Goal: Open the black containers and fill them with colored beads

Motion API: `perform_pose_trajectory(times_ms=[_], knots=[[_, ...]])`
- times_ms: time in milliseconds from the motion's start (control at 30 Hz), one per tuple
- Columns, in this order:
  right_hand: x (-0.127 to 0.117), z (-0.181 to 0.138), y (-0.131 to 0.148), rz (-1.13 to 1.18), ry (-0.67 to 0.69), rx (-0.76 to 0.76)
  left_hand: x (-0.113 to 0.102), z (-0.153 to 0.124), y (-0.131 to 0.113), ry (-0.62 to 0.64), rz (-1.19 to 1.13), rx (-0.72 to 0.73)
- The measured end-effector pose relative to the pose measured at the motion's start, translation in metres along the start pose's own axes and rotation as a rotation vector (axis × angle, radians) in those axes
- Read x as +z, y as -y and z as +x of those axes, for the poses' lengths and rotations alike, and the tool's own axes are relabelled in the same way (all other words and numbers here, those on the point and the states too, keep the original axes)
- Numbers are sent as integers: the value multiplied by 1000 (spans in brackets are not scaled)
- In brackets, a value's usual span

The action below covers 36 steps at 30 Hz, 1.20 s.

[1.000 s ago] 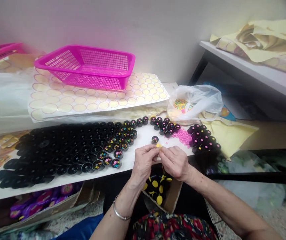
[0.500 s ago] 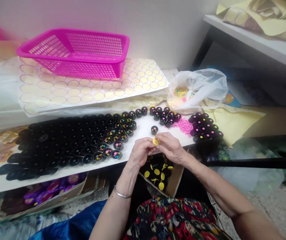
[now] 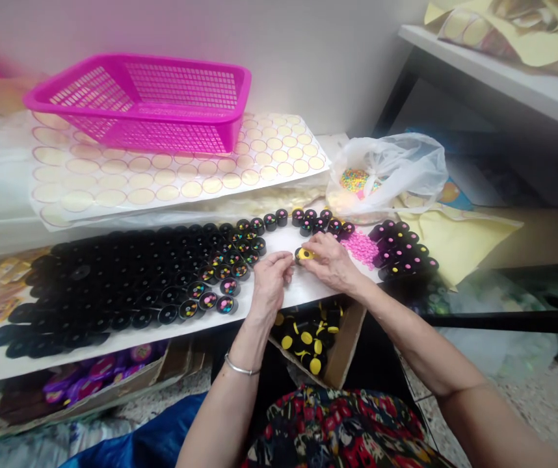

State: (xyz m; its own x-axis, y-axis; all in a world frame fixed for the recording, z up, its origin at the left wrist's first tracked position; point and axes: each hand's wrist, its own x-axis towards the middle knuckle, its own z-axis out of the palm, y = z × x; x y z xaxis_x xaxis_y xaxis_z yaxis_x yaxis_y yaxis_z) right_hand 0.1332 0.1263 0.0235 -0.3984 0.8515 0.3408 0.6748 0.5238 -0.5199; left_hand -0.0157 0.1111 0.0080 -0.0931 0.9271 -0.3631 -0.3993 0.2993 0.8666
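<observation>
My right hand (image 3: 330, 261) pinches a small yellow disc (image 3: 305, 254) with a dark spot on it, at the mouth of a single black cup (image 3: 298, 256). To the left of that cup is my left hand (image 3: 272, 276), its thumb and forefinger pressed together; whatever they may hold is too small to make out. Rows of black cups (image 3: 123, 279) fill the left side of the white table, and those nearest my hands contain colourful candy bits (image 3: 225, 303). Pink pieces (image 3: 361, 249) lie loose beyond my right hand, beside a cluster of black cups (image 3: 400, 247) topped with pink or yellow dots.
A cardboard box (image 3: 350, 348) below the table edge holds black cups with yellow tops. Behind stand a pink basket (image 3: 137, 117) on a sheet of round stickers (image 3: 289, 146) and a plastic bag (image 3: 406, 162) of candy. A shelf (image 3: 498, 78) juts out at right.
Both hands have moved forward from the table's front edge and drawn slightly apart. The yellow disc, held between them before, is now in my right hand at the lone black cup.
</observation>
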Motion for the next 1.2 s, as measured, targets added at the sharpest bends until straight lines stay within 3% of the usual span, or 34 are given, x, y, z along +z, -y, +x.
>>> perform_pose_trajectory(times_ms=[500,867,1200], knots=[[10,7,-1,-98,87,-7,3,18,17,26,337,265],[24,2,-11,416,-62,203,-1,26,18,45,460,334],[32,2,-7,647,-153,289,4,28,18,7,515,336]])
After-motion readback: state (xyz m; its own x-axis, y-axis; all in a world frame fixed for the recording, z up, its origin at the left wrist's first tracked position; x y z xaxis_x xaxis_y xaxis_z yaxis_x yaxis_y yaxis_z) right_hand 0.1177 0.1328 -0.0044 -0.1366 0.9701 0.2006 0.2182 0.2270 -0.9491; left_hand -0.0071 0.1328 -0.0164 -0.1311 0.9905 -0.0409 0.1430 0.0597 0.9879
